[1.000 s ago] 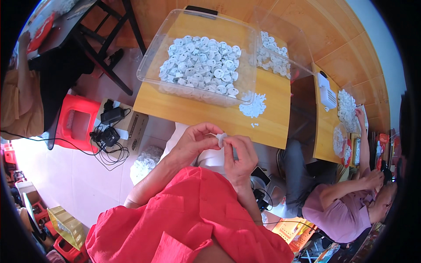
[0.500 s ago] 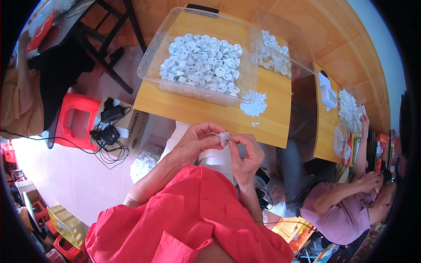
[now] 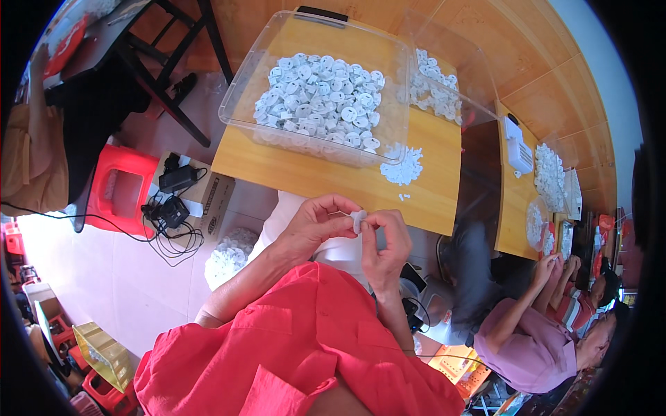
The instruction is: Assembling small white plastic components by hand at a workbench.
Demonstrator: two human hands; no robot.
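Between my two hands, just off the table's near edge, is a small white round plastic part (image 3: 358, 220). My left hand (image 3: 320, 220) pinches it from one side with thumb and forefinger. On the other side the thumb and fingertips of my right hand (image 3: 386, 243) press against it; whether they also hold a smaller piece is hidden. Beyond my hands, a clear plastic bin (image 3: 239, 123) stands on the wooden table (image 3: 291, 172), with many similar white round parts (image 3: 322, 97) in it. A loose pile of tiny white pieces (image 3: 402, 168) lies beside the bin.
A second clear bin (image 3: 479, 83) with white parts stands at the back right. At left are a red stool (image 3: 111, 173) and a cardboard box (image 3: 216, 201) topped with black adapters and cables. A co-worker in a mauve shirt (image 3: 527, 340) sits at right, near another table (image 3: 513, 222).
My right hand has shifted slightly left, and the round part has turned between my fingers. At right, the co-worker's arms have moved, and another person in a striped top shows behind.
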